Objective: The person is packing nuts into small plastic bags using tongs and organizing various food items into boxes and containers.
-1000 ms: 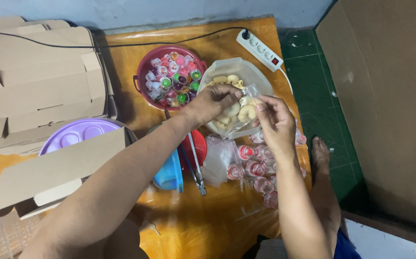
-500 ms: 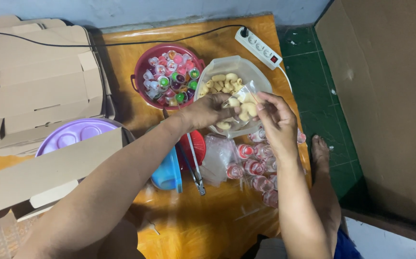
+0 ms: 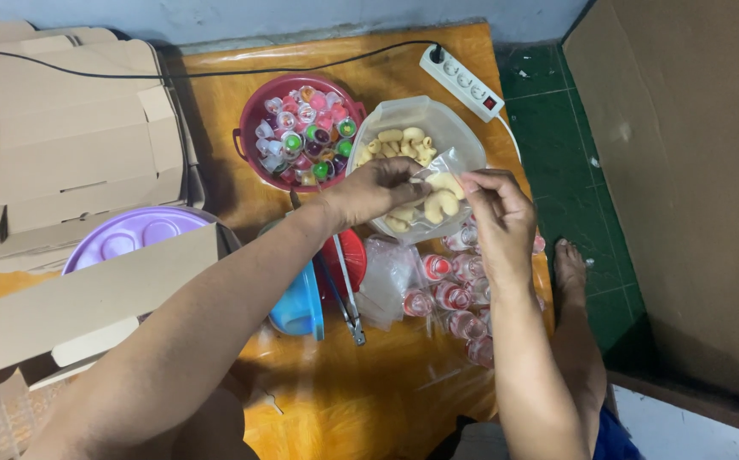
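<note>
My left hand (image 3: 375,189) and my right hand (image 3: 497,213) together hold a small clear plastic bag (image 3: 439,198) with pale curved biscuits in it. The left hand pinches the bag's near-left edge, the right hand its right edge. The bag hangs over the front of a clear plastic container (image 3: 438,128) that holds more of the same biscuits. A dark red bowl (image 3: 253,119) full of small coloured jelly cups stands just left of the container.
Several small red-capped bottles (image 3: 455,298) and empty clear bags (image 3: 386,277) lie below my hands. Metal tongs (image 3: 348,298), a red lid and a blue lid (image 3: 297,311) lie nearby. Cardboard boxes (image 3: 54,153), a purple tray (image 3: 131,234), a white power strip (image 3: 463,81) and my bare foot (image 3: 570,273) surround the orange floor sheet.
My left hand drew back from the biscuit container toward the bag. Both hands and the bag shifted slightly nearer to me.
</note>
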